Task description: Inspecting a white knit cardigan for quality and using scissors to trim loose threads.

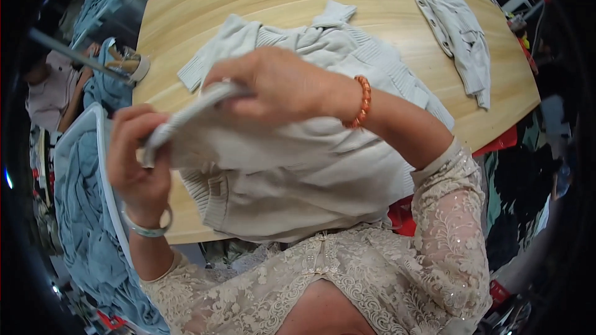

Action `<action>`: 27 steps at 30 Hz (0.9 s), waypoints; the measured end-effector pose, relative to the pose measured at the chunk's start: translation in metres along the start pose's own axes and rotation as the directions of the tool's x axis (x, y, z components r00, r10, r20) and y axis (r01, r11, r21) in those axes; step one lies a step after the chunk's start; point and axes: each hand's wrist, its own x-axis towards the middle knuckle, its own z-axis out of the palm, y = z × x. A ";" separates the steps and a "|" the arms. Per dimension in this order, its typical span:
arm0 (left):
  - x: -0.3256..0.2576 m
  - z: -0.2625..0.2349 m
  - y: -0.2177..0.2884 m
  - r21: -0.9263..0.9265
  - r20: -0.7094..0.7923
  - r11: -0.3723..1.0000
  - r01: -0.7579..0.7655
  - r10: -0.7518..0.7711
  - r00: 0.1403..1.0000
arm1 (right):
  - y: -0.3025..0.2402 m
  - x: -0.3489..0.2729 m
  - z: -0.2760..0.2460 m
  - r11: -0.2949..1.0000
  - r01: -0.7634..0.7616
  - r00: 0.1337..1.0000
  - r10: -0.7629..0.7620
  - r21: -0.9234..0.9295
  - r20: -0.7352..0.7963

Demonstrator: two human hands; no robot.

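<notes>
A cream knit sweater (310,180) lies spread and rumpled over the near part of the wooden table. My left hand (141,152), with a pale bangle at the wrist, pinches one end of a ribbed edge of the knit, lifted off the table at the left. The other end of that edge is gripped by my right hand (279,87), which wears an orange beaded bracelet and is slightly blurred. Between the two hands the ribbed band is stretched out. More of the knit, with ribbed trim, lies beyond my right hand.
Another cream knit garment with buttons (453,25) lies at the table's (205,0) far right. Left of the table stands a white bin (102,149) full of blue-grey knits. A round container (141,68) sits at the left edge. Another person (53,90) is beyond it.
</notes>
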 end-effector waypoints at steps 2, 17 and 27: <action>0.005 -0.006 -0.022 0.039 -0.054 0.999 0.007 -0.005 0.999 | 0.031 -0.008 -0.020 0.965 -0.197 0.980 0.187 -0.173 -0.074; 0.022 0.022 -0.120 0.001 -0.191 0.991 0.133 -0.130 0.973 | 0.062 -0.089 -0.214 0.221 -0.454 0.826 -0.257 -0.863 -0.501; -0.083 0.057 -0.064 0.029 0.447 0.975 0.218 -0.208 0.870 | 0.058 -0.252 -0.120 0.677 -0.448 0.867 0.488 -0.584 -0.100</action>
